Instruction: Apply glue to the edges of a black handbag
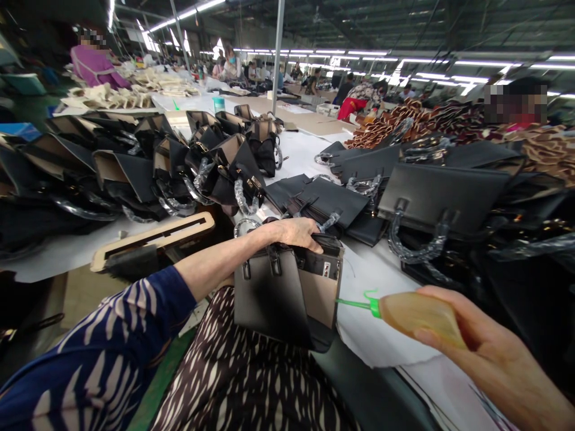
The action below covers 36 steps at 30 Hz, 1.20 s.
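Note:
A black handbag (269,293) rests on my lap, its side turned toward the right and a beige lining panel showing. My left hand (299,233) grips the bag's top edge, fingers over the far side. In my right hand (471,329) is a glue bottle (413,311) of yellowish liquid, lying nearly level. Its thin green nozzle points left, and the tip is at the bag's right side edge by the beige panel. Plastic-wrapped handles hang at the top of the bag, partly behind my left forearm.
Rows of black handbags (126,173) stand at the left, more handbags (440,191) at the right. A wooden frame (153,239) lies left of my arm. Brown stacked pieces (381,126) sit farther back. A metal post (277,60) rises from the table; other people work behind.

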Each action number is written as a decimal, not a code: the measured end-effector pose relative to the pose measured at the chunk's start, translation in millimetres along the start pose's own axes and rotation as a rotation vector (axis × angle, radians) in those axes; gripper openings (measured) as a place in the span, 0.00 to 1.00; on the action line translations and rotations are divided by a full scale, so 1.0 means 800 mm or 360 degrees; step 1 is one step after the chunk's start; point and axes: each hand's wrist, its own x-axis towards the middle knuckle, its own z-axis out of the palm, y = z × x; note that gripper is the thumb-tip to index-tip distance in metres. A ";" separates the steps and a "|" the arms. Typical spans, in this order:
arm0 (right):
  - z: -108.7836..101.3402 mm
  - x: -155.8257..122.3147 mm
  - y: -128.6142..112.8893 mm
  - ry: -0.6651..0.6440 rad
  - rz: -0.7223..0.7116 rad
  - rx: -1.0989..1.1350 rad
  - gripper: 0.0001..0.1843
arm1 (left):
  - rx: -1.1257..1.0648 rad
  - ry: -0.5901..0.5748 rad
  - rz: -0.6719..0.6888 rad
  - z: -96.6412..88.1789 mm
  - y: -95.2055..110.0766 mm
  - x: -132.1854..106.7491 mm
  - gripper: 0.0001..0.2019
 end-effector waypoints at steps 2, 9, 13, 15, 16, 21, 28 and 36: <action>-0.002 0.003 -0.006 0.0064 0.0076 0.0024 0.32 | -0.0011 0.0000 0.0011 0.001 -0.002 0.001 0.10; -0.004 0.010 -0.031 0.0313 0.0178 0.0141 0.31 | -0.0035 -0.0006 -0.0012 0.002 0.001 -0.002 0.10; -0.002 0.011 -0.033 0.0328 0.0146 0.0187 0.31 | -0.0059 -0.0002 -0.0019 0.002 0.003 -0.003 0.09; -0.002 0.010 -0.030 0.0288 0.0173 0.0169 0.32 | -0.0068 -0.0008 -0.0008 0.002 0.003 -0.003 0.09; -0.002 0.009 -0.027 0.0256 0.0183 0.0155 0.32 | -0.0064 -0.0005 -0.0002 0.002 0.003 -0.003 0.09; -0.001 0.000 -0.006 0.0084 0.0205 0.0052 0.34 | -0.0002 0.0047 -0.0008 0.000 0.004 -0.005 0.09; 0.009 -0.015 0.017 -0.0086 0.0242 0.0112 0.36 | 0.0020 0.0036 0.0013 0.000 0.006 -0.007 0.09; 0.012 -0.022 -0.001 -0.0073 0.0252 0.0047 0.34 | 0.0131 0.0109 -0.0031 -0.007 0.019 -0.015 0.10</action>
